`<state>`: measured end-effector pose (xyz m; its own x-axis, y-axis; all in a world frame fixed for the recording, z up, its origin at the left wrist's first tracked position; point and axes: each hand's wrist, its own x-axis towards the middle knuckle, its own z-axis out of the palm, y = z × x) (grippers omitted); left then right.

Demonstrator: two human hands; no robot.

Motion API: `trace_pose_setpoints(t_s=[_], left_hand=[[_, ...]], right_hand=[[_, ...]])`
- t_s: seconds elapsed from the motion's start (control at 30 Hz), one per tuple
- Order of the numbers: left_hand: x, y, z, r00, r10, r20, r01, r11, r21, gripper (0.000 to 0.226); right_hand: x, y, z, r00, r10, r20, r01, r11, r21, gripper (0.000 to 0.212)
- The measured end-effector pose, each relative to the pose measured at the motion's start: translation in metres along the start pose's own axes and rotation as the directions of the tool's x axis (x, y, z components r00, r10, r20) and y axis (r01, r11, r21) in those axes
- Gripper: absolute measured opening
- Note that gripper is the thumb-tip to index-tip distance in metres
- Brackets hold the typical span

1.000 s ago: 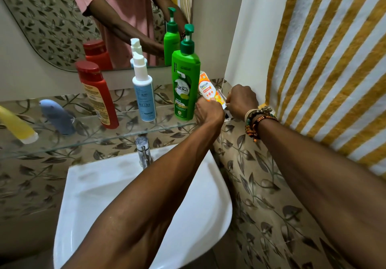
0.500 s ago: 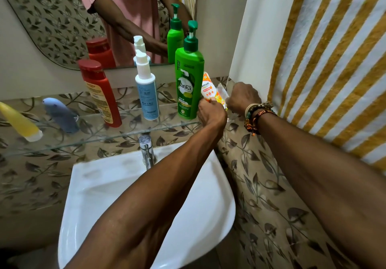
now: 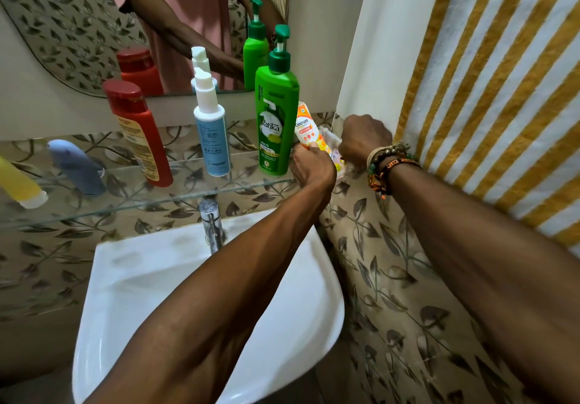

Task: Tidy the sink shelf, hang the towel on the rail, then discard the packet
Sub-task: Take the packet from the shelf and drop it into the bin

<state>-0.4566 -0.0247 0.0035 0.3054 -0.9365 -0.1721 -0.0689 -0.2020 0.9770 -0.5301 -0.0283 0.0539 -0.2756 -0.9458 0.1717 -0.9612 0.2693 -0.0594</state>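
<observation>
Standing just to the right of the green pump bottle, the orange packet is upright at the right end of the glass shelf, its printed face toward the camera. The left hand grips its lower edge, thumb laid over the front and the other fingers curled underneath. The right hand, further right of the bottle and past the packet, is closed in a fist on the packet's crumpled, shiny right end; its fingertips are hidden behind the knuckles. Beaded and woven bracelets circle that wrist.

Both forearms reach in from below, the left one crossing over the white sink, which sits below and left of the bottle. A chrome tap rises at the sink's back rim, below the bottle and slightly left.

Left of the bottle on the same shelf stands a white-and-blue spray bottle, then a red bottle further left. Well left of the green bottle, a pale blue container lies on its side, and a yellow tube lies at the far left edge of view.

Behind and above the bottle a mirror repeats the bottles and shows a person in a pink shirt. Well to the right of the bottle, a yellow-and-white striped towel hangs down the wall; what holds it up is out of view. Leaf-patterned tiles cover the wall behind and below the shelf.
</observation>
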Motion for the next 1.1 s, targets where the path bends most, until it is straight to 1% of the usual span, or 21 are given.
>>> trace_pose_setpoints(t_s=[0.07,0.17,0.33,0.43,0.57,0.6,0.73,0.83,0.93,1.0,1.1], left_hand=[[-0.001,0.000,-0.001,1.000,-0.005,0.004,0.005,1.000,0.003,0.031],[-0.002,-0.001,-0.001,1.000,-0.011,0.021,0.011,1.000,0.010,0.031],[-0.001,-0.006,-0.002,0.999,0.008,0.041,-0.008,1.000,-0.011,0.032],[0.000,-0.007,-0.002,0.999,0.013,0.032,-0.013,1.000,-0.024,0.034],[0.000,-0.004,0.000,1.000,0.002,0.005,-0.001,0.999,-0.036,0.033],[0.000,-0.004,0.001,1.000,0.003,0.002,-0.003,0.999,-0.041,0.033],[-0.002,-0.003,0.005,1.000,-0.001,-0.015,0.000,0.997,-0.083,0.031],[-0.008,-0.002,0.009,0.998,-0.047,-0.028,0.043,0.989,-0.144,0.027],[-0.010,0.000,0.011,0.996,-0.077,-0.050,0.068,0.983,-0.172,0.025],[-0.011,0.001,0.011,0.992,-0.103,-0.070,0.088,0.978,-0.188,0.024],[-0.009,0.002,0.010,0.989,-0.134,-0.066,0.121,0.976,-0.180,0.022]], right_hand=[[-0.002,0.001,0.009,0.999,0.003,0.044,-0.002,1.000,-0.009,0.024],[-0.005,0.000,0.020,0.998,0.014,0.064,-0.014,1.000,0.003,0.030],[-0.007,-0.001,0.022,0.990,0.009,0.140,-0.016,0.999,0.047,0.036],[-0.007,0.001,0.018,0.986,-0.005,0.168,-0.011,0.996,0.094,0.033],[-0.010,0.000,0.014,0.990,-0.007,0.138,-0.013,0.989,0.146,0.017],[-0.012,0.000,0.013,0.991,-0.008,0.137,-0.013,0.988,0.153,0.017],[-0.015,0.004,0.009,0.990,-0.010,0.138,-0.023,0.972,0.234,0.018],[-0.015,0.004,0.005,0.991,0.055,0.118,-0.092,0.936,0.341,0.020],[-0.014,0.002,0.003,0.987,0.099,0.124,-0.143,0.897,0.418,0.016],[-0.013,0.002,0.003,0.982,0.135,0.133,-0.180,0.885,0.430,0.020],[-0.011,0.001,0.007,0.982,0.138,0.126,-0.178,0.895,0.409,0.027]])
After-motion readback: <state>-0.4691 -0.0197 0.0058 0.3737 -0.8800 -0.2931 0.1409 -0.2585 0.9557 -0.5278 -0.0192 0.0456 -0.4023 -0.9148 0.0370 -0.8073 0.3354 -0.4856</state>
